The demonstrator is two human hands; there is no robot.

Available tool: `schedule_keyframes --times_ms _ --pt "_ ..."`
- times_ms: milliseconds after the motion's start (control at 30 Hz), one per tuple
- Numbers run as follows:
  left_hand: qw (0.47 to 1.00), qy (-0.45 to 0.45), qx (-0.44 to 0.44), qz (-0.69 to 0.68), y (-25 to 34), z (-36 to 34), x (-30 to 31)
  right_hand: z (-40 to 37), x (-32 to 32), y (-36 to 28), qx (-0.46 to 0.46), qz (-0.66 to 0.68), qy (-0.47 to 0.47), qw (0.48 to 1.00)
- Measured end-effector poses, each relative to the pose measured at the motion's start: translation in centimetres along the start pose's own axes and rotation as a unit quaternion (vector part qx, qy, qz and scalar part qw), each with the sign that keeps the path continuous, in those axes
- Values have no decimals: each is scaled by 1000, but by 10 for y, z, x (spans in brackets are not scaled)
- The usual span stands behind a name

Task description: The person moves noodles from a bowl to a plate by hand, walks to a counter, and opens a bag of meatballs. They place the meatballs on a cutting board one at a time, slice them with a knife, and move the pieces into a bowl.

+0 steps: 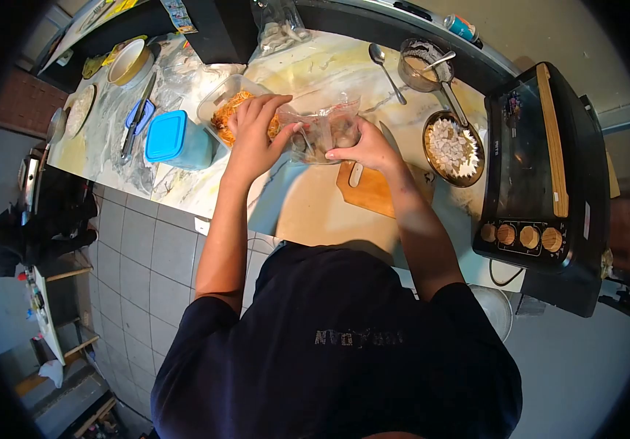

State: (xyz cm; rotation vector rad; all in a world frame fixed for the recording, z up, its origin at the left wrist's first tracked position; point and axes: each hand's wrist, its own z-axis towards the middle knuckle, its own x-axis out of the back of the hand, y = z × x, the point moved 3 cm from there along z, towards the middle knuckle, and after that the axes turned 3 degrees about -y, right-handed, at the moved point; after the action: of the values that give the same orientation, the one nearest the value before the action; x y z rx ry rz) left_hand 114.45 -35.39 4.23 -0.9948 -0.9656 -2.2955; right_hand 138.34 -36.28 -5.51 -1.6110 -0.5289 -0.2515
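My right hand (373,146) grips a clear plastic bag (318,135) from its right side, thumb across the front. Pale and brownish pieces show inside the bag, too blurred to name. My left hand (256,132) is at the bag's left edge, its fingers stretched out and its thumb against the plastic. Partly hidden behind that hand is a clear container (212,99) of orange shreds (228,111) that look like grated carrot. Below the bag lies a wooden cutting board (367,194), with a knife (388,137) near its top edge.
A blue-lidded tub (176,139) stands left. A spoon (388,73), a saucepan (416,66) of batter-like liquid and a plate of pale pieces (452,150) are right, beside a black toaster oven (523,168). Another person (29,227) is at far left.
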Motion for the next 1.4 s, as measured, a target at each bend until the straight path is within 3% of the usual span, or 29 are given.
schedule_keyframes --times_ms 67,367,433,467,533,667,733,833,933,1133,1367,1400 --pt "996 5 59 -65 -7 -4 -2 1 1 2 -6 2 12 1000" --pt "989 -52 106 -87 -17 -11 -22 -1 6 -6 -44 -24 -1 999" --pt "988 -50 113 -97 -17 -11 -26 4 5 -13 46 5 -9 999" --pt "986 -49 120 -105 -18 -11 -27 3 7 -13 45 5 -8 999" --pt "986 -50 124 -104 -23 -11 -28 -3 14 -33 -24 -29 -31 999" --pt "985 -51 133 -93 -29 -10 -31 -2 10 -2 -35 -30 33 998" --pt "987 -51 126 -91 -27 -10 -30 1 6 6 8 -22 57 998" --pt "987 -51 123 -93 -26 -11 -31 3 1 12 -3 48 56 997" --pt "986 -51 125 -95 -26 -10 -33 1 4 5 50 -17 70 996" --pt "989 -41 116 -78 -22 -10 -33 2 -6 18 80 3 102 992" --pt "990 -22 120 -76 -20 -14 -36 3 -14 10 49 42 59 996" --pt "990 -22 120 -75 -20 -15 -36 2 -13 1 29 61 13 998"
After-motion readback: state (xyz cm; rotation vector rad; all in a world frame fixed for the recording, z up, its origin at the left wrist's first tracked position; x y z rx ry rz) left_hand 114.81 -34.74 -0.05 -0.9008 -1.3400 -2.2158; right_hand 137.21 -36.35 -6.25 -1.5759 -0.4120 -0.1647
